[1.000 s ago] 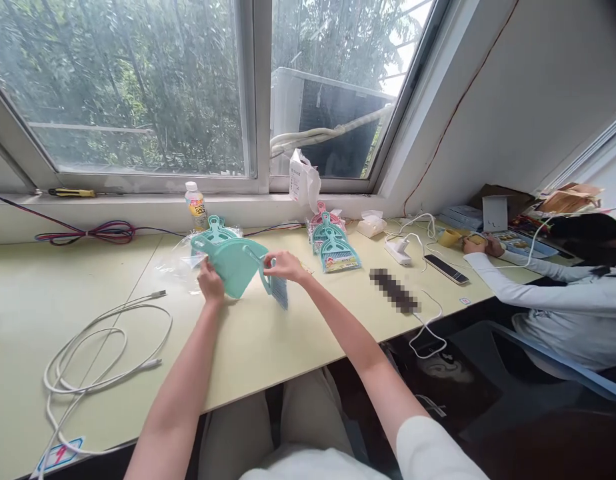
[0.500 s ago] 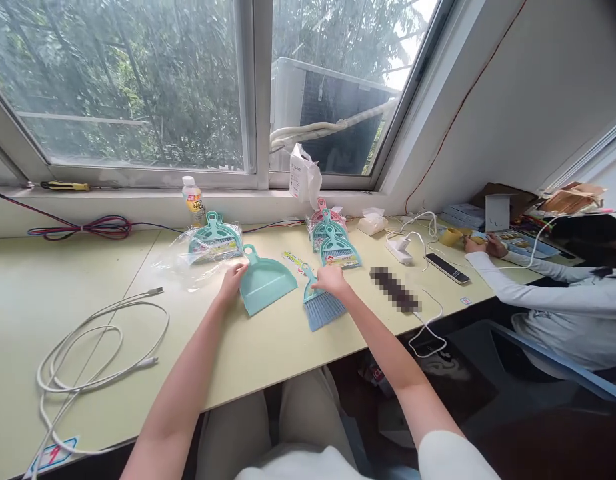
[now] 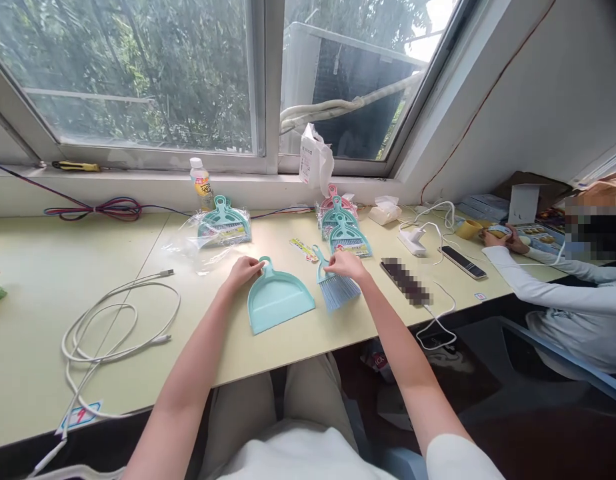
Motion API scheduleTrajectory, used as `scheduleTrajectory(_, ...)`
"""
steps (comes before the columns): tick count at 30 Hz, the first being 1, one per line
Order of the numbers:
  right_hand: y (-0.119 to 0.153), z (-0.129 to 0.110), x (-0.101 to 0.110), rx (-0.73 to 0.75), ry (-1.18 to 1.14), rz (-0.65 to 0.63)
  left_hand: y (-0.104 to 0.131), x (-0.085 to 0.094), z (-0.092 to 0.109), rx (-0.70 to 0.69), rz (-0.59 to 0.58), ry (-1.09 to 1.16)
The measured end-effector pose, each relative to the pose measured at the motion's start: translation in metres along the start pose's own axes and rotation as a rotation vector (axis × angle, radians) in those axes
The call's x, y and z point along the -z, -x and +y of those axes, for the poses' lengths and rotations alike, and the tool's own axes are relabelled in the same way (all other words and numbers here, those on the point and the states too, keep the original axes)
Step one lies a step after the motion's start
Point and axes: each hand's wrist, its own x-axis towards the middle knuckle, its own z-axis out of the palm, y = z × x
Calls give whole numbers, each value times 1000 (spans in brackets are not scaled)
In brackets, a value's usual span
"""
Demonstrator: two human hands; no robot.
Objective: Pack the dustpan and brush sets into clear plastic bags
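Observation:
Flat on the table lies a light turquoise dustpan (image 3: 281, 301), its wide mouth toward me. My left hand (image 3: 244, 272) is closed on its upper left edge, beside the handle. A small turquoise hand brush (image 3: 338, 291) with blue-grey bristles is to its right. My right hand (image 3: 347, 264) grips the brush at the base of its handle, fingers wrapped over the top. Just behind the two is a yellow-green paper label (image 3: 303, 249). Packaged dustpan sets stand farther back, a turquoise one (image 3: 224, 223) at left and a turquoise one (image 3: 349, 237) at right, with more behind it.
A crumpled clear plastic bag (image 3: 188, 243) and a bottle (image 3: 202, 187) are at the back left. A coiled white cable (image 3: 95, 357) covers the left side. Rightward lie a phone (image 3: 462, 263), a power strip (image 3: 412, 241) and a co-worker's hands (image 3: 503, 237).
The dustpan has turned so that its mouth faces more toward me, with my left hand still on it. The brush remains in my right hand. My view has shifted slightly.

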Motion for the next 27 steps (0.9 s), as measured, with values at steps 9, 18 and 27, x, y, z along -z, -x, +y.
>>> scheduleTrajectory(9, 1, -105, -15, 284, 78, -26, 1, -37, 24, 252, 300, 262)
scheduleTrajectory(18, -22, -105, -40, 198, 110, -11, 0, -56, 36, 371, 341, 487)
scheduleTrajectory(27, -25, -98, -52, 239, 35, -40, -3, -44, 32, 420, 265, 590)
